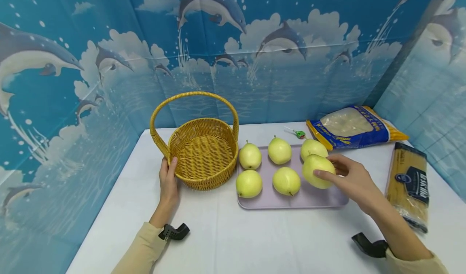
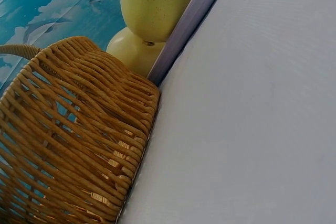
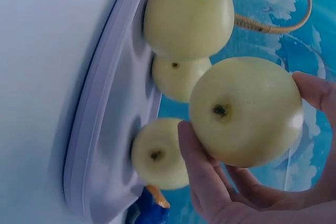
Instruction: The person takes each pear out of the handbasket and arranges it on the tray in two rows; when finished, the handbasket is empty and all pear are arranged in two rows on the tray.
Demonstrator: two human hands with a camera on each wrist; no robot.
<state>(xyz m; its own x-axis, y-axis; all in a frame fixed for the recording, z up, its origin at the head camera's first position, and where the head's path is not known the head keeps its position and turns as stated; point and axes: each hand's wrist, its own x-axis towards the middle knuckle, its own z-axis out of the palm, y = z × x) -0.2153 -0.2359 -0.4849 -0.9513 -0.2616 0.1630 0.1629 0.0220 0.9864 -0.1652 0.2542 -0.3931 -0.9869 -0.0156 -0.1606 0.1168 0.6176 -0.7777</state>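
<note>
A yellow wicker basket with a tall arched handle stands on the left of the table, nothing inside it. My left hand holds its near left rim, thumb over the edge; the left wrist view shows the woven side but not the hand. My right hand grips a pale green pear between thumb and fingers. In the right wrist view that pear is raised off the lilac tray. Several other pears, among them one pear at the front middle, lie on the tray.
Behind the tray lies a lollipop in a green wrapper. A blue and yellow food bag is at the back right, and a flat pack of noodles at the right edge. A dolphin-print curtain closes off the back.
</note>
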